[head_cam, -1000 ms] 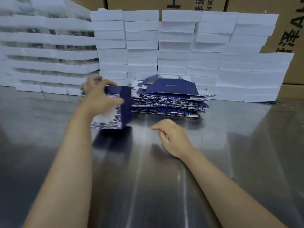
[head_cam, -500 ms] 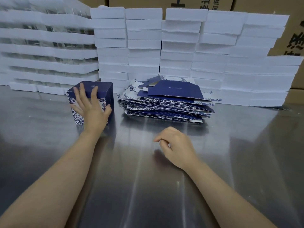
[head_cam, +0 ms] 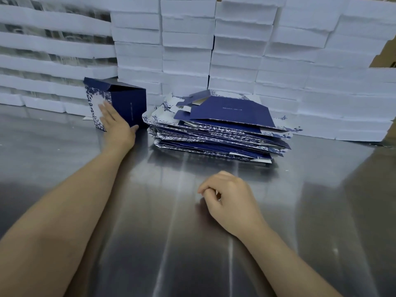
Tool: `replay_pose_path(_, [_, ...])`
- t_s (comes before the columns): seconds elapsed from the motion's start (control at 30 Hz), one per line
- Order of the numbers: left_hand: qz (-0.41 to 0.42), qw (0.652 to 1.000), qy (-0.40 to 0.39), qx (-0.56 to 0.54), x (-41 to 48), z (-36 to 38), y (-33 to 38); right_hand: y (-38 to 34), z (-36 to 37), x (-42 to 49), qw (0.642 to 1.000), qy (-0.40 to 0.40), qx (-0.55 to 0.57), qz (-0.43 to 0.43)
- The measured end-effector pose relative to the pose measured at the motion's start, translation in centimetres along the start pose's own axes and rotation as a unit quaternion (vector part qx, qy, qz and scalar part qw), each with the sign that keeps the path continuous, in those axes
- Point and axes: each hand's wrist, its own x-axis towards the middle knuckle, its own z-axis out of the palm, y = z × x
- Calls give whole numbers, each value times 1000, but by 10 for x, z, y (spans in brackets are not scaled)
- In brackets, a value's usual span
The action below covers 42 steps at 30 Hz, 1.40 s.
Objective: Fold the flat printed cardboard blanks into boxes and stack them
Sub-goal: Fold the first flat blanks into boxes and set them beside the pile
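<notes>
A folded navy box (head_cam: 126,103) with a blue-and-white floral side stands on the steel table (head_cam: 167,243), against the white stacks at the back left. My left hand (head_cam: 116,127) lies flat against its near side, fingers straight and blurred. To the right of it lies a pile of flat printed blanks (head_cam: 216,127), navy and floral, several sheets high. My right hand (head_cam: 229,199) rests on the table in front of the pile, fingers loosely curled, holding nothing.
Tall stacks of white foam blocks (head_cam: 235,50) form a wall along the back of the table. A brown carton (head_cam: 383,54) shows at the far right behind them.
My left hand carried the folded box away and left, set it down by the white stacks, and now presses it with flat fingers. My right hand stayed put.
</notes>
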Motion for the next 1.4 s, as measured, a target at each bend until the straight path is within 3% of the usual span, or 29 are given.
replay_pose_path(0.17, [-43, 996, 40, 60, 7, 5, -4, -1, 3, 3, 1000, -25, -5, 12])
replay_pose_path(0.37, [-162, 985, 65, 5, 23, -3, -12, -3, 3, 3, 999, -23, -3, 26])
replay_pose_path(0.63, [-165, 982, 86, 8, 36, -1, -19, -1, 3, 4, 999, -31, -8, 37])
replay_pose_path(0.8, [-95, 992, 82, -10, 42, 4, -22, 0, 4, 5, 999, -37, -3, 36])
replay_pose_path(1.0, [-147, 988, 53, -16, 46, 1, -27, -1, 5, 6, 999, -36, 1, 33])
replay_pose_path(1.2, [-64, 991, 101, 65, 41, 7, -18, -2, 4, 7, 998, -42, 1, 38])
replay_pose_path(1.4, [105, 987, 57, 108, 48, 17, -22, -1, 4, 7, 998, -42, -4, 36])
